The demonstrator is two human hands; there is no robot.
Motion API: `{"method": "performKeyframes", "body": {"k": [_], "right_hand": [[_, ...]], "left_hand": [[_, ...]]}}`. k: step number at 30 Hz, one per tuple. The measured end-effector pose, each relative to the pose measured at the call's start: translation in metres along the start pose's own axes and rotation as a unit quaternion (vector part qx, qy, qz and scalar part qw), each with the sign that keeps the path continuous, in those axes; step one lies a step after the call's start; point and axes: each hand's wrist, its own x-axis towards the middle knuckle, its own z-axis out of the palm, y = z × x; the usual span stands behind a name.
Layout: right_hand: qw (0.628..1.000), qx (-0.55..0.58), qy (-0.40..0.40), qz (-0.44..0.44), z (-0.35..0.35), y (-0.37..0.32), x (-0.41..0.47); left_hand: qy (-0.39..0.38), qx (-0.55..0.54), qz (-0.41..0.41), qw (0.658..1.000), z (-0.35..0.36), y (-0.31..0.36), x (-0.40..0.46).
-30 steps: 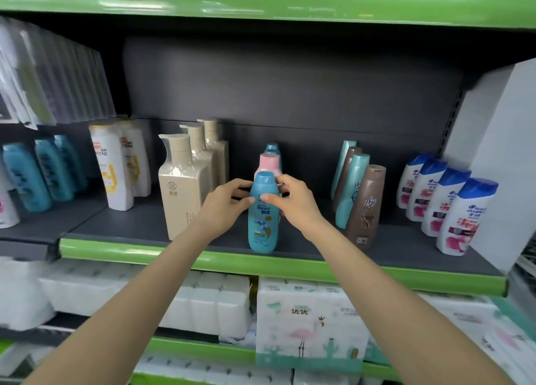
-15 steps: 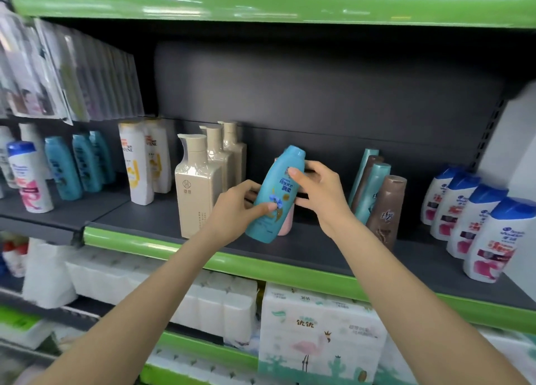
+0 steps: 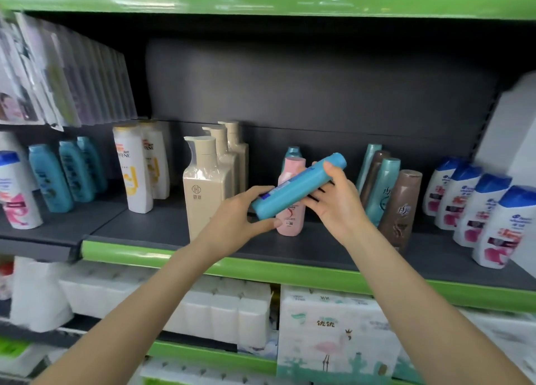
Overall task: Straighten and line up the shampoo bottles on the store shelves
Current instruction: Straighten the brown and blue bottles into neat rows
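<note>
A blue shampoo bottle (image 3: 295, 187) is lifted off the shelf and lies tilted, cap up to the right. My left hand (image 3: 237, 219) grips its base end and my right hand (image 3: 336, 199) holds its cap end. Behind it on the grey shelf (image 3: 150, 225) stand a pink bottle (image 3: 291, 219) and another blue bottle (image 3: 293, 152). To the right lean teal and brown bottles (image 3: 401, 204). Beige pump bottles (image 3: 207, 187) stand in a row to the left.
White bottles with blue caps (image 3: 499, 225) stand in a slanted row at the right, by a white panel (image 3: 516, 140). White Pantene bottles (image 3: 132, 169) and teal bottles (image 3: 49, 178) stand at the left. Tissue packs (image 3: 333, 335) fill the shelf below.
The blue bottle was raised from the shelf front and tipped further toward horizontal. Its side now faces me instead of its label. The view shifted left.
</note>
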Motion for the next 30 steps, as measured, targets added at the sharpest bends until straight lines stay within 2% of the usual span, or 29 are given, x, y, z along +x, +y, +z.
{"method": "performKeyframes", "body": {"k": [6,24,27,30], "right_hand": [[0.996,0.081,-0.035,0.012,-0.004,0.006,0.000],[0.997,0.054,-0.047,0.008,-0.006,0.001,0.000],[0.998,0.016,-0.064,-0.008,-0.009,-0.002,0.000],[0.994,-0.028,-0.097,-0.029,-0.012,-0.005,-0.003]], "left_hand": [[0.056,-0.007,0.038,0.998,-0.007,-0.002,-0.004],[0.135,-0.003,0.096,0.986,-0.003,-0.007,-0.005],[0.119,-0.054,0.063,0.989,-0.005,-0.002,-0.006],[0.062,-0.196,-0.006,0.979,-0.006,0.000,-0.004]]}}
